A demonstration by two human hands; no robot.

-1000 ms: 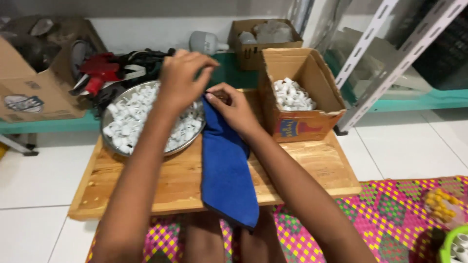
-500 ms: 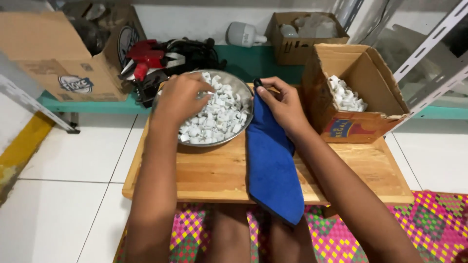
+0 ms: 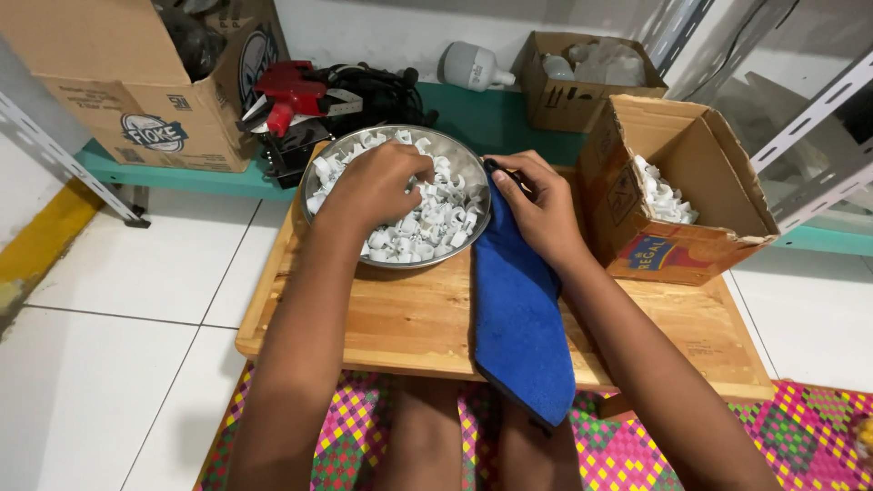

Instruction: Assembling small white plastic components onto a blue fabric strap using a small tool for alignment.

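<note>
A round metal bowl (image 3: 464, 155) full of small white plastic clips (image 3: 435, 223) sits at the back of a low wooden table (image 3: 400, 323). My left hand (image 3: 377, 182) reaches into the bowl, fingers curled down among the clips; whether it grips any is hidden. My right hand (image 3: 541, 209) rests on the top end of a blue cloth (image 3: 518, 318), pinching it beside the bowl's rim. The cloth runs down the table and hangs over the front edge.
An open cardboard box (image 3: 682, 186) with more white clips stands at the table's right. Behind lie a large cardboard box (image 3: 136, 82), a red tool with black cables (image 3: 300, 91), a white bulb (image 3: 473, 65) and a small box (image 3: 582, 82). A patterned mat (image 3: 800, 436) covers the floor.
The view has swung left and down. My left hand has gone deeper into the bowl of clips. My right hand stays on the top of the blue cloth.
</note>
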